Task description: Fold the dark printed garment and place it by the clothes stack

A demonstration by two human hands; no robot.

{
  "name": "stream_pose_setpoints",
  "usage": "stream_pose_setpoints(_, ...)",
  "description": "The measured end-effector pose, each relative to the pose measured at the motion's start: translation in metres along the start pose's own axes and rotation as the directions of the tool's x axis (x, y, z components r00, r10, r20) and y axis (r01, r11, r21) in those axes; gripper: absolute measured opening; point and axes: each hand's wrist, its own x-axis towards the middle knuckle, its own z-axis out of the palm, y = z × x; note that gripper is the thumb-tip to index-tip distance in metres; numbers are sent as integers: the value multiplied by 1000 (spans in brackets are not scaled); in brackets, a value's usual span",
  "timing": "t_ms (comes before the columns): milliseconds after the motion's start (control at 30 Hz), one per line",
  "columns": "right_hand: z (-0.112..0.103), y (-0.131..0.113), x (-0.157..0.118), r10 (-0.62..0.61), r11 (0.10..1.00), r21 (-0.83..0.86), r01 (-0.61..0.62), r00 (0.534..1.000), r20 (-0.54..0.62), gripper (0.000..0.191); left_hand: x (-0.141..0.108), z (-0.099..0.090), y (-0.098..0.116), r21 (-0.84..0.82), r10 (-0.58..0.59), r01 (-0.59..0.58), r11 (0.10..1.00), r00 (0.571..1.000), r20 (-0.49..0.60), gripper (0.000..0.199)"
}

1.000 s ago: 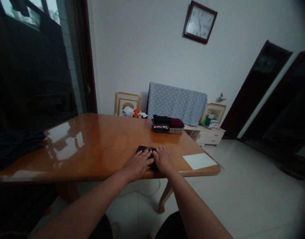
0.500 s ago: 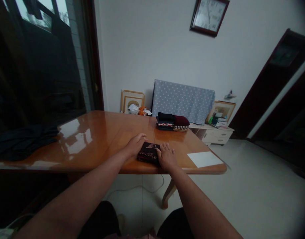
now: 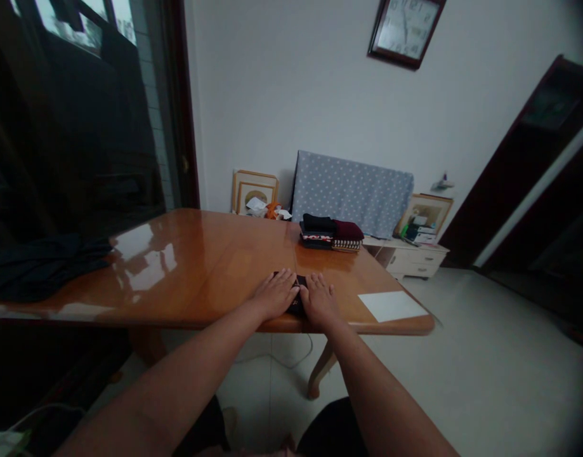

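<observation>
A small folded dark garment (image 3: 297, 303) lies near the front edge of the glossy wooden table (image 3: 200, 254), mostly hidden under my hands. My left hand (image 3: 275, 294) rests flat on its left part with the fingers spread. Right beside it, my right hand (image 3: 318, 300) presses flat on its right part. Neither hand closes around the cloth. Farther back on the table stands a neat stack of folded clothes (image 3: 330, 233), in black and maroon with a striped piece. To the right of my right hand lies a white sheet of paper (image 3: 392, 306).
A heap of dark cloth (image 3: 44, 266) lies on the table's left end. Behind the table are framed pictures (image 3: 254, 193), a polka-dot grey board (image 3: 352, 189) and a cream drawer cabinet (image 3: 412, 262). A cable (image 3: 281, 358) runs across the tiled floor below.
My left hand has moved right from beside the dark garment onto it, covering the printed top seen earlier. My right hand stays on it.
</observation>
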Motion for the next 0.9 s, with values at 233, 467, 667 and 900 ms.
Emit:
stream_pose_setpoints(233,-1,0,-2,1,1000,28,0,1000,-12,61,2,-2,4,54,-27,27,998,1000,3,68)
stream_pose_setpoints(467,-2,14,-30,-132,991,-1,132,989,-69,61,0,-5,7,32,-17,17,999,1000,-8,65)
stream_pose_setpoints(667,6,37,-64,-224,973,-68,219,972,-78,65,-7,-5,8,0,40,-40,999,997,-71,63)
stream_pose_setpoints(900,5,43,-76,-196,981,-12,195,976,-97,67,-31,-22,10,26,247,-247,969,969,-10,67)
